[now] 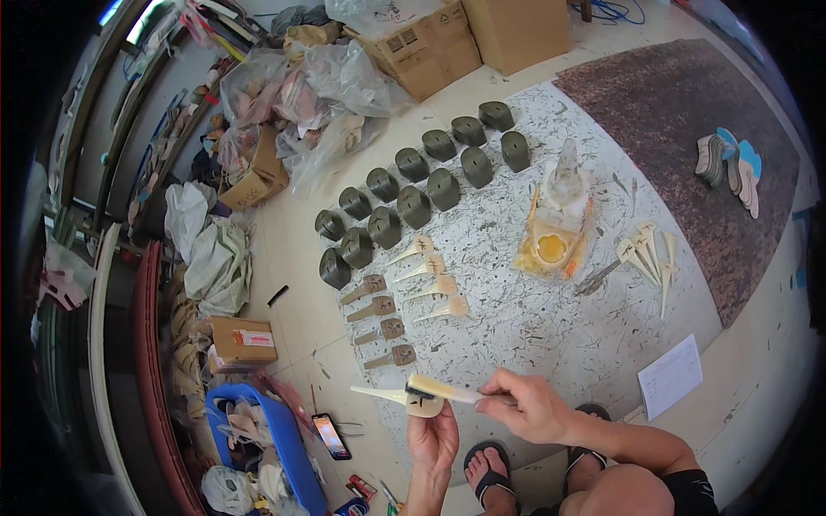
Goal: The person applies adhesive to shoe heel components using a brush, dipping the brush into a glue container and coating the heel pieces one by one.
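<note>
Near the front edge of the board my left hand (433, 440) pinches a cream spoon-shaped piece (428, 405) with a narrow tail that points left. Its broad end bears a dark mark. Closed round the handle of a flat brush (460, 394), my right hand (527, 404) lays the brush's yellowish head over that broad end; they seem to touch. Just beyond lie several similar cream pieces (440, 285) and a column of brown ones (384, 305). Two rows of dark green rounded blocks (413, 206) stand farther off.
A container of yellow liquid (551, 248) stands on the scratched white board (516, 327), near a spatula (598, 279) and more cream pieces (641, 254). At right are stacked cut-outs (731, 163) and a paper sheet (670, 376). A blue basket (280, 439) and phone (331, 436) sit left.
</note>
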### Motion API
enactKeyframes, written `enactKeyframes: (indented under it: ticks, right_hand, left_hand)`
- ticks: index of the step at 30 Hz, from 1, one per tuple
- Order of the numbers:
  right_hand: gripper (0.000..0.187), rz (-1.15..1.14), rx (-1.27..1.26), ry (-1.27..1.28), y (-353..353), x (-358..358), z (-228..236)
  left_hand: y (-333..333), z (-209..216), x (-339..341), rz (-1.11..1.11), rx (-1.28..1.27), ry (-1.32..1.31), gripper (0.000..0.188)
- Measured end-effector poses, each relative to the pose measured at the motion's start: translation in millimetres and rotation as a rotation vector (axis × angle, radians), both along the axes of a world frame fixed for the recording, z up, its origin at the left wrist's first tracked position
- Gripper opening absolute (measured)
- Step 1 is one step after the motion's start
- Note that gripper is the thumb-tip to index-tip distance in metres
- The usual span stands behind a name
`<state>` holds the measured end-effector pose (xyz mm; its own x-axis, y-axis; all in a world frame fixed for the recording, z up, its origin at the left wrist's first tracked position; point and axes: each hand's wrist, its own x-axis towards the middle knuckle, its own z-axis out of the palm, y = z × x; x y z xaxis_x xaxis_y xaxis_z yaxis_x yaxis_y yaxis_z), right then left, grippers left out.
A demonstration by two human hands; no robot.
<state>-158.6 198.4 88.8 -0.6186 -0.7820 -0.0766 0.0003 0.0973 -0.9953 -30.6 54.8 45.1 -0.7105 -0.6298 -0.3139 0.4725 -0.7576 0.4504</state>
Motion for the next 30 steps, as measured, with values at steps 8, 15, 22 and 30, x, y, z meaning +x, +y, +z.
enactKeyframes:
  ticks: [8, 15, 22, 30]
  right_hand:
    - [0.018, -0.102, 0.036, 0.044, -1, -5, -8]
    - [0.017, 0.056, -0.186, 0.351, -2, 2, -6]
    - [0.021, -0.060, -0.212, 0.444, -3, -6, -7]
    - [0.022, -0.099, -0.304, 0.586, 3, -14, -3]
  left_hand:
    - [-1, 1, -5, 0.046, 0.099, -0.039, 0.036]
    - [-4, -5, 2, -0.138, 0.348, 0.198, 0.034]
    - [2, 5, 3, -0.098, 0.293, 0.077, 0.037]
    - [-3, -2, 16, -0.188, 0.311, 0.031, 0.034]
